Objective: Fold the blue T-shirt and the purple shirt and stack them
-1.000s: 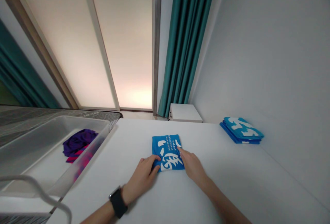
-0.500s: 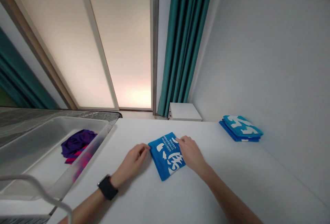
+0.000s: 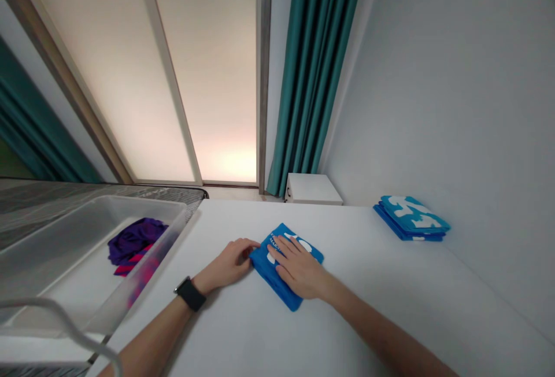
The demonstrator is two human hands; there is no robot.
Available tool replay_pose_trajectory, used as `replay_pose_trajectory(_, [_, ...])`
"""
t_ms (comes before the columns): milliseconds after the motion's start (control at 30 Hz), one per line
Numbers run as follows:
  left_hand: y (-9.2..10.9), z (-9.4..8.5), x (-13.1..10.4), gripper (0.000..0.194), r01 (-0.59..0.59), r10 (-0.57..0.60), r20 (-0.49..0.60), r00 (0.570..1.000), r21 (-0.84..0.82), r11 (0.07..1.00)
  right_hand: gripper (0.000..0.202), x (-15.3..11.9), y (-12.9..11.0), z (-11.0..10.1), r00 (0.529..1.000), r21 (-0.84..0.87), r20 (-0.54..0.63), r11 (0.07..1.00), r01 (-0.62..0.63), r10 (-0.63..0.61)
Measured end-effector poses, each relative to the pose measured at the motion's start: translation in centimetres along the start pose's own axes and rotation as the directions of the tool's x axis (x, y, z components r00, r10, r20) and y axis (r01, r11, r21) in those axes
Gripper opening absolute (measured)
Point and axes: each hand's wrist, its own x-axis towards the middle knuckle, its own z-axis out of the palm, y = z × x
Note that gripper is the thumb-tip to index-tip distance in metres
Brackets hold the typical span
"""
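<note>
A folded blue cloth (image 3: pixel 273 276) with white lettering and white shapes lies tilted on the white table (image 3: pixel 243 331). Over its middle, my right hand (image 3: pixel 299 267) rests flat with the fingers spread, covering much of the print. At the cloth's left corner, my left hand (image 3: pixel 232 261) has its fingers curled and closed on the edge. A dark watch (image 3: pixel 189 294) is on the left wrist. Farther right, by the wall, sits a small stack of folded blue cloths (image 3: pixel 411 219), the top one with white patterns.
At the left stands a clear plastic bin (image 3: pixel 93 209) holding crumpled purple cloth (image 3: pixel 136 238) and pink-red striped cloth (image 3: pixel 134 261). A grey curved tube (image 3: pixel 65 316) crosses the lower left. Beyond the table's far edge is a white cabinet (image 3: pixel 313 187).
My right hand has moved from pinching the cloth's right edge to lying flat on top of it. The cloth has turned slightly. My left hand stays at the corner.
</note>
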Motion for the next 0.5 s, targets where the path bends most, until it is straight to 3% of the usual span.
replay_pose_trajectory(100, [0.7,-0.5,-0.8,0.032,-0.014,0.019,0.071,0.997,-0.071,0.997,0.051,-0.1,1.7,-1.5,0.985,0.057,0.093,0.989,0.139,-0.144])
replay_pose_trajectory(233, [1.6,-0.3,-1.2,0.037,-0.067,0.066,0.067,0.996,0.013,0.998,0.050,0.3,3.0,-2.5,0.967,0.114,0.121,0.970,0.212,-0.226])
replay_pose_trajectory(500, [1.3,0.5,-0.8,0.018,-0.143,0.136,0.055,0.989,0.134,0.981,0.053,-0.7,0.3,-1.9,0.993,0.103,0.090,0.992,0.070,-0.079])
